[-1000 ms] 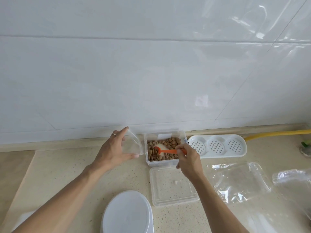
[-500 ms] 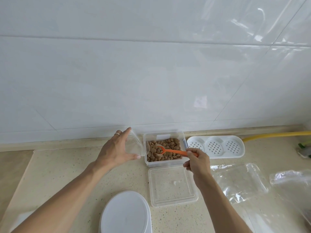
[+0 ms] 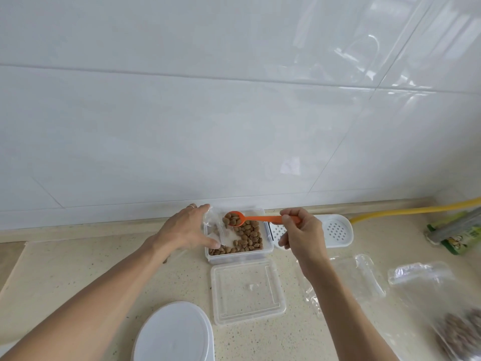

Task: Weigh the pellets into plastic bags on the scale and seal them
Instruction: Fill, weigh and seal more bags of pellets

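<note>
Writing on green packet [image 3: 462, 239] unreadable, blurred.

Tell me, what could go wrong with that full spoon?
The spoon is heaped with pellets, and the right hand pinches only the far end of its handle, so a wobble might tip some out. The bag in the left hand is thin and floppy; if its mouth sags, pellets could miss it. Most would probably drop back into the box beneath.
</note>
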A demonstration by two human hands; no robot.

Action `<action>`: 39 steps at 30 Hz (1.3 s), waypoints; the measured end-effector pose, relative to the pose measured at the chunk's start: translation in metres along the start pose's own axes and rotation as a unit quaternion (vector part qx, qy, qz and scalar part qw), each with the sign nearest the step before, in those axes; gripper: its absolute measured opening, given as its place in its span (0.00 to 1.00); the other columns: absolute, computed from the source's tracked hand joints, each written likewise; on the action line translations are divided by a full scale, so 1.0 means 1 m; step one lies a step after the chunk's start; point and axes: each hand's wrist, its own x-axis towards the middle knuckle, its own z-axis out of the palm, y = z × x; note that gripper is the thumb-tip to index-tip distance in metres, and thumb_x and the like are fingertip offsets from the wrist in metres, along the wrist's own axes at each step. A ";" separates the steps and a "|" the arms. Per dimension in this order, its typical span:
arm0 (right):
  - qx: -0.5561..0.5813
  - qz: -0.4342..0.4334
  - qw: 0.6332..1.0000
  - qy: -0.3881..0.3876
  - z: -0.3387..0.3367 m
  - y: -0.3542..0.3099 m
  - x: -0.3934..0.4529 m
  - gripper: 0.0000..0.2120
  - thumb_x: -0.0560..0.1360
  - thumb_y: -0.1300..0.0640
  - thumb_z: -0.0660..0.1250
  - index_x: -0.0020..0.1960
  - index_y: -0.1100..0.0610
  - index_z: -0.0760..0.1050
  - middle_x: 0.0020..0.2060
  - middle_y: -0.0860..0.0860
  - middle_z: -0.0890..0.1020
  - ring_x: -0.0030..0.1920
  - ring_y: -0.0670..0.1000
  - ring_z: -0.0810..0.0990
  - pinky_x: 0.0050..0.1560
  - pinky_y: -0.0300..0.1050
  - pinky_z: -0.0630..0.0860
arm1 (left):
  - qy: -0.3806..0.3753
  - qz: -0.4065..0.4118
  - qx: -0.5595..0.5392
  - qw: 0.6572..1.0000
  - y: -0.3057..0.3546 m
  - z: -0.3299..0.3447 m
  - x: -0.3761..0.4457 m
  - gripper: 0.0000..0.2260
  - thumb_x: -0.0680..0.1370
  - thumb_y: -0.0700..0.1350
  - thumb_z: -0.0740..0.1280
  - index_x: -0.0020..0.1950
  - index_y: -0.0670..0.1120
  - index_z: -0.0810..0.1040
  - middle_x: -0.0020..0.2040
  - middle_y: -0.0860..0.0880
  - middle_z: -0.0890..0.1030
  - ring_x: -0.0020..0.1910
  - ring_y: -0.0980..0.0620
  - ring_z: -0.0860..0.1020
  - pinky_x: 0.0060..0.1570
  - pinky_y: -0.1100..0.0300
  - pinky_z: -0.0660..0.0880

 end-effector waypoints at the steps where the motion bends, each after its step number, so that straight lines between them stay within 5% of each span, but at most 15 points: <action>1: -0.036 -0.019 0.999 -0.006 0.001 -0.002 -0.001 0.07 0.80 0.63 0.62 0.48 0.54 0.78 0.41 0.54 0.84 0.24 0.49 0.78 0.29 0.46 0.75 | -0.002 0.006 -0.019 1.000 0.002 -0.001 0.000 0.50 0.63 0.62 0.78 0.78 0.50 0.56 0.64 0.49 0.71 0.63 0.50 0.71 0.58 0.55 0.71; 7: -0.141 -0.129 0.978 -0.089 0.008 -0.017 -0.009 0.09 0.80 0.62 0.63 0.48 0.51 0.78 0.34 0.53 0.81 0.27 0.52 0.79 0.28 0.42 0.73 | 0.006 0.072 -0.117 0.990 0.010 0.003 0.000 0.53 0.59 0.60 0.81 0.77 0.53 0.58 0.56 0.55 0.72 0.53 0.55 0.73 0.55 0.58 0.71; 11: -0.158 -0.198 0.966 -0.057 0.006 -0.024 -0.009 0.10 0.80 0.62 0.63 0.46 0.49 0.77 0.30 0.55 0.79 0.31 0.60 0.77 0.33 0.55 0.74 | 0.029 0.064 -0.189 0.979 0.011 0.004 -0.001 0.57 0.54 0.64 0.78 0.77 0.54 0.56 0.54 0.54 0.72 0.53 0.56 0.73 0.53 0.61 0.70; 22: -0.228 -0.292 0.927 -0.055 0.009 -0.034 -0.018 0.07 0.80 0.61 0.63 0.49 0.52 0.78 0.30 0.50 0.79 0.31 0.54 0.78 0.34 0.53 0.74 | 0.094 0.048 -0.179 0.978 0.005 0.009 -0.001 0.51 0.61 0.57 0.81 0.77 0.54 0.56 0.54 0.53 0.71 0.49 0.57 0.72 0.50 0.61 0.70; 27: -0.109 -0.212 0.971 0.037 0.006 -0.029 -0.012 0.09 0.80 0.63 0.63 0.47 0.49 0.77 0.32 0.51 0.81 0.33 0.59 0.78 0.33 0.55 0.75 | 0.121 0.020 -0.141 0.982 -0.006 0.010 -0.004 0.50 0.62 0.58 0.80 0.77 0.53 0.56 0.53 0.53 0.69 0.50 0.55 0.71 0.50 0.59 0.71; 30: -0.130 -0.145 0.979 0.062 0.004 -0.003 0.000 0.10 0.80 0.63 0.62 0.47 0.49 0.77 0.33 0.52 0.81 0.34 0.61 0.79 0.36 0.58 0.78 | 0.125 0.013 -0.135 0.983 -0.017 0.013 -0.011 0.50 0.63 0.57 0.80 0.77 0.53 0.55 0.53 0.53 0.68 0.50 0.55 0.70 0.49 0.61 0.69; 34: -0.187 -0.060 0.980 0.044 0.011 0.041 0.008 0.10 0.80 0.63 0.58 0.47 0.52 0.76 0.34 0.50 0.80 0.34 0.61 0.80 0.40 0.61 0.79 | 0.136 0.025 -0.138 0.981 -0.033 0.019 -0.024 0.48 0.63 0.56 0.79 0.77 0.53 0.57 0.53 0.53 0.68 0.50 0.56 0.69 0.49 0.62 0.68; 39: -0.203 -0.053 0.977 -0.044 0.033 0.069 0.004 0.10 0.81 0.62 0.58 0.48 0.52 0.76 0.32 0.52 0.79 0.32 0.58 0.81 0.35 0.57 0.79 | 0.144 0.005 -0.130 0.981 -0.051 0.028 -0.039 0.48 0.63 0.58 0.79 0.77 0.55 0.56 0.53 0.54 0.70 0.51 0.56 0.71 0.51 0.61 0.71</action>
